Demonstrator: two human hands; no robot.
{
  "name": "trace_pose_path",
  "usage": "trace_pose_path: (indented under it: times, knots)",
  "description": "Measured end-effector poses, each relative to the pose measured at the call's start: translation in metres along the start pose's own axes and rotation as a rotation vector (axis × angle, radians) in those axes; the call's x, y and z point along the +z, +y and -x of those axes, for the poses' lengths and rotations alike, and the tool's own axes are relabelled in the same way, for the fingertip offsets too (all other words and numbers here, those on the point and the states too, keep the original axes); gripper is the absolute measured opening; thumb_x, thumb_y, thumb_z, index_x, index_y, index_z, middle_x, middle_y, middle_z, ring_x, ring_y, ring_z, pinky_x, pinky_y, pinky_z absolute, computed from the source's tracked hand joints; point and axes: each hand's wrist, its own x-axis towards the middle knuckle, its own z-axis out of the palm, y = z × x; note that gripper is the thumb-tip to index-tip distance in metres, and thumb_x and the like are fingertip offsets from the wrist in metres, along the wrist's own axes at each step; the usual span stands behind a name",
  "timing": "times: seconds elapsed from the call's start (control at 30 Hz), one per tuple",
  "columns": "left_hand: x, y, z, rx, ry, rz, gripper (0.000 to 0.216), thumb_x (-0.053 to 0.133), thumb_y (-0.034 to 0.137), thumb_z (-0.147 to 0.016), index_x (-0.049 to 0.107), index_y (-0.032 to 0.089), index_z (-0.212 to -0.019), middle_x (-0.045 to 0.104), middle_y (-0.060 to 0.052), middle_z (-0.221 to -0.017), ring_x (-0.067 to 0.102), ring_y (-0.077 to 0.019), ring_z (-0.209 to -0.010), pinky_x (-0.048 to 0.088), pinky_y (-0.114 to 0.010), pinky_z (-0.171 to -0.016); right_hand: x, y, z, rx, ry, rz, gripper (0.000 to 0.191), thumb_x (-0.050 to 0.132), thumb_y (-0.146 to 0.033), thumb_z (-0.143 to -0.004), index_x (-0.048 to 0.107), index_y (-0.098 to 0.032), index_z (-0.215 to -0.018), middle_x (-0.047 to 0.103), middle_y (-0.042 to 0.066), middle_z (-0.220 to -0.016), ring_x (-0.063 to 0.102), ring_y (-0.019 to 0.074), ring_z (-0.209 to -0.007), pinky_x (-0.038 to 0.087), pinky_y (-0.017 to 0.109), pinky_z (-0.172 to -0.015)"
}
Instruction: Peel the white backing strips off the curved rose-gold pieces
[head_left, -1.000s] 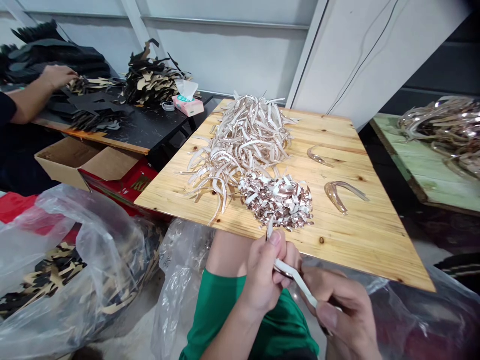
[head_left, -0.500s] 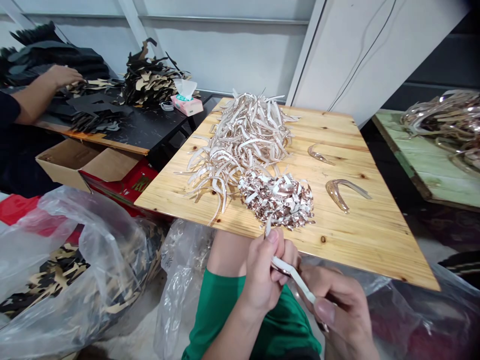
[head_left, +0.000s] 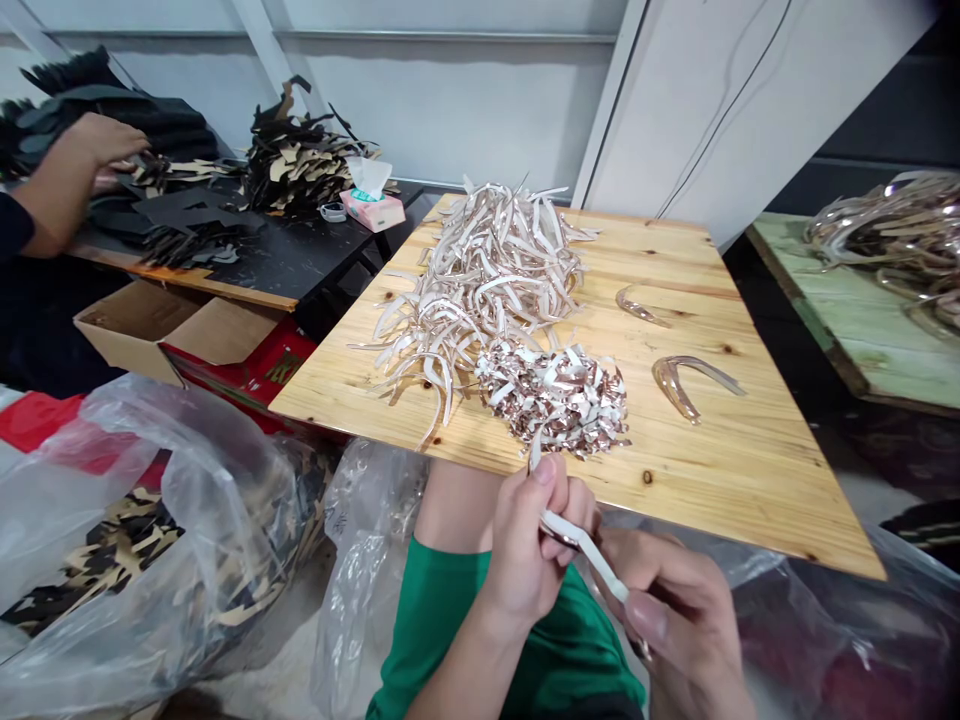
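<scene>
Both my hands hold one curved white strip (head_left: 592, 558) just below the near edge of the wooden board (head_left: 750, 480). My left hand (head_left: 536, 545) pinches its upper end between thumb and fingers. My right hand (head_left: 675, 620) grips its lower end. On the board lies a big heap of long pale strips (head_left: 487, 275). In front of it sits a smaller pile of short curled scraps (head_left: 559, 395). Two rose-gold curved pieces (head_left: 686, 380) lie apart to the right.
A clear plastic bag (head_left: 142, 520) with dark and tan offcuts sits at the left. An open cardboard box (head_left: 161, 325) stands beyond it. Another person's hand (head_left: 94, 150) works at a black table (head_left: 292, 260) with a tissue pack (head_left: 373, 205). A green board (head_left: 847, 320) with shiny strips is at right.
My hands have hardly moved on the strip; they sit slightly lower and closer. The other person's hand at the far left has lifted and shifted left.
</scene>
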Motion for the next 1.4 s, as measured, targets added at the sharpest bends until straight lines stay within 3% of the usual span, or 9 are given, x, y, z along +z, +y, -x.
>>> trace_pose_path:
  times: [0.2, 0.53, 0.77, 0.93, 1.17, 1.4]
  knots:
    - [-0.002, 0.000, 0.001, -0.009, 0.004, 0.008, 0.064, 0.068, 0.050, -0.111, 0.034, 0.021, -0.066, 0.020, 0.011, -0.046, 0.017, -0.0081, -0.044, 0.023, -0.025, -0.052, -0.002, 0.001, -0.001, -0.006, -0.061, -0.051, 0.034, 0.067, -0.037, -0.106, 0.056, -0.025, -0.076, 0.044, -0.003, -0.065, 0.041, 0.0169, -0.062, 0.032, 0.034, -0.062]
    - [-0.001, 0.001, 0.000, -0.043, 0.052, -0.007, 0.064, 0.070, 0.051, -0.108, 0.033, 0.023, -0.065, 0.019, 0.011, -0.046, 0.015, -0.0090, -0.045, 0.020, -0.028, -0.052, 0.008, -0.005, -0.009, -0.009, 0.003, -0.047, 0.038, 0.072, -0.038, -0.102, 0.058, -0.023, -0.070, 0.045, -0.003, -0.059, 0.039, 0.0153, -0.056, 0.028, 0.034, -0.056]
    - [-0.002, 0.003, 0.001, -0.056, 0.075, -0.006, 0.065, 0.073, 0.053, -0.105, 0.033, 0.023, -0.065, 0.019, 0.011, -0.046, 0.015, -0.0094, -0.046, 0.019, -0.028, -0.052, 0.013, -0.010, -0.005, 0.074, 0.032, -0.008, 0.046, 0.071, -0.049, -0.104, 0.055, -0.024, -0.068, 0.046, -0.003, -0.060, 0.039, 0.0171, -0.059, 0.026, 0.036, -0.062]
    - [-0.001, 0.003, 0.000, -0.047, 0.057, 0.012, 0.064, 0.072, 0.050, -0.107, 0.032, 0.022, -0.065, 0.019, 0.011, -0.047, 0.015, -0.0085, -0.045, 0.021, -0.026, -0.052, 0.016, -0.013, -0.005, 0.073, 0.040, -0.039, 0.045, 0.072, -0.047, -0.105, 0.054, -0.024, -0.069, 0.043, -0.003, -0.060, 0.038, 0.0162, -0.060, 0.025, 0.036, -0.063]
    - [-0.001, -0.004, 0.000, -0.003, 0.056, -0.049, 0.062, 0.069, 0.053, -0.110, 0.037, 0.022, -0.066, 0.024, 0.010, -0.048, 0.020, -0.0089, -0.044, 0.025, -0.024, -0.050, 0.001, -0.003, -0.008, -0.035, -0.010, -0.117, 0.035, 0.069, -0.036, -0.106, 0.059, -0.024, -0.074, 0.048, -0.002, -0.060, 0.042, 0.0170, -0.057, 0.032, 0.033, -0.057]
    - [0.002, -0.009, 0.000, 0.039, -0.006, 0.027, 0.059, 0.057, 0.049, -0.118, 0.039, 0.022, -0.069, 0.029, 0.008, -0.050, 0.024, -0.0095, -0.043, 0.031, -0.021, -0.049, 0.005, -0.012, -0.024, -0.084, -0.005, -0.245, 0.047, 0.067, -0.046, -0.106, 0.046, -0.025, -0.068, 0.032, -0.005, -0.051, 0.036, 0.0169, -0.052, 0.034, 0.034, -0.055]
